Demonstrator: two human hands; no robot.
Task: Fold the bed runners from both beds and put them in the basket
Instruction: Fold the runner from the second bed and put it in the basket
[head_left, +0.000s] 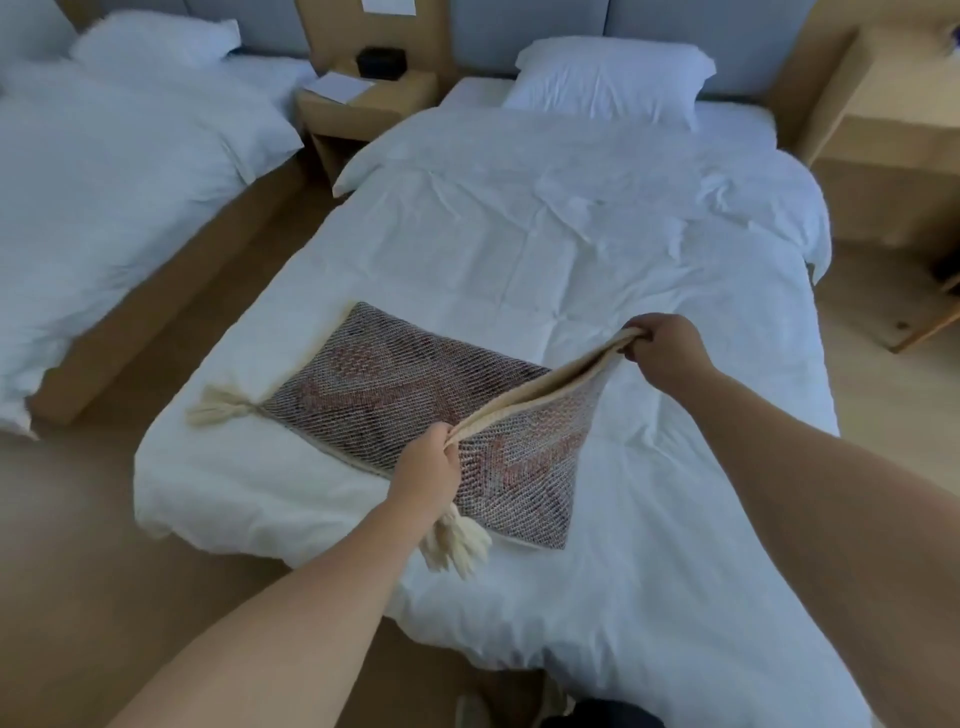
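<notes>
A woven bed runner (395, 384) in dark brown and red with cream edging and tassels lies partly folded on the white duvet of the right bed (597, 239). My left hand (428, 470) grips the near corner of its raised cream edge, and a tassel hangs below that hand. My right hand (662, 351) grips the far corner of the same edge, lifted off the duvet. Between the two hands the edge is stretched taut. A second tassel (221, 408) lies flat at the runner's left end. No basket is in view.
A second bed (104, 171) with a white duvet and pillow stands at the left, no runner visible on it. A wooden nightstand (363, 98) with papers sits between the beds. A wooden desk (893, 135) stands at the right. Wooden floor surrounds the beds.
</notes>
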